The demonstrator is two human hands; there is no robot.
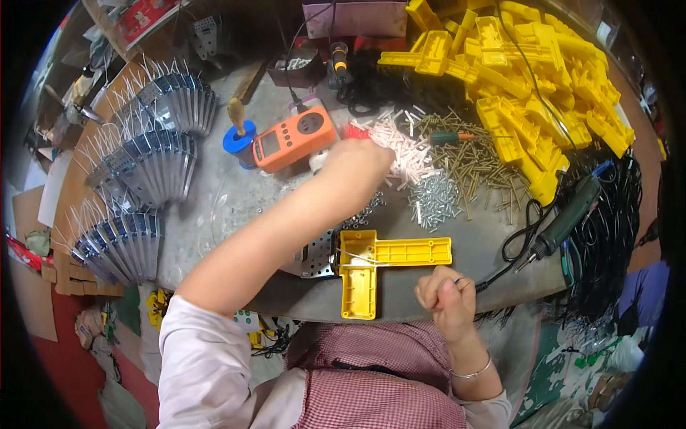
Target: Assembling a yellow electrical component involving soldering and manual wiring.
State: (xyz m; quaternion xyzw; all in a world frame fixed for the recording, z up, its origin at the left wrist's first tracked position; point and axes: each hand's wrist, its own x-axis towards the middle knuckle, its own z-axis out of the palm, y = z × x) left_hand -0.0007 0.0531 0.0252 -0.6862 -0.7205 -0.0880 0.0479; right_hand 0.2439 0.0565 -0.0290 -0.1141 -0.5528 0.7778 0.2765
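Note:
My left hand (pixel 357 166) reaches across the bench to the near left edge of a pile of pinkish-white tubes (pixel 404 146). Its fingers look curled in, and whatever they hold is hidden. Closer to me, a yellow plastic housing (pixel 361 293) lies open side up, with pale wires crossing its middle. A perforated metal plate (pixel 318 257) adjoins its left side, partly covered by my left forearm. My right hand (pixel 449 293) is closed in a pinch just right of the housing, at the bench edge; a small dark bluish bit shows at its fingers, too small to name.
Long brass-coloured screws (pixel 479 164) and short silver screws (pixel 436 200) lie beside the tubes. Yellow housings (pixel 543 79) are heaped far right. An electric screwdriver (pixel 564 218) lies near black cables (pixel 607 236). An orange meter (pixel 294 139) and fanned metal plates (pixel 121 247) occupy the left.

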